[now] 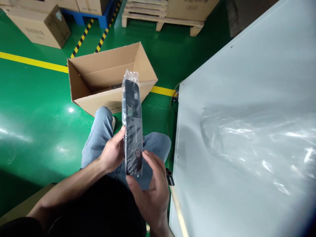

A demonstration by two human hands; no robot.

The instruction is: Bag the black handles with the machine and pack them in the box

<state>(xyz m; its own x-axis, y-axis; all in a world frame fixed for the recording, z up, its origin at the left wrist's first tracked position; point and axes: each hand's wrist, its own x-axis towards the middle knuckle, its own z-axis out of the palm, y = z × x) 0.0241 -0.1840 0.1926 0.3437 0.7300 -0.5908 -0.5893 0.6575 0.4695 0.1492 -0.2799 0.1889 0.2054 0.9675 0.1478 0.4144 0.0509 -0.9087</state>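
A long black bar-shaped item in a clear plastic bag is held upright over my lap; its exact kind does not show. Small light labels sit on its upper part. My left hand grips its left edge, the thumb along the side and the fingers hidden behind. At the lower right, my right hand has its fingertips on the right edge and its thumb by the bottom end. Beyond the item stands an open cardboard box, with something dark partly visible inside.
To my right is a pale grey tabletop with a crumpled clear plastic bag on it. A wooden pole with a black end leans near its edge. Cartons, a blue pallet and a wooden pallet stand farther off.
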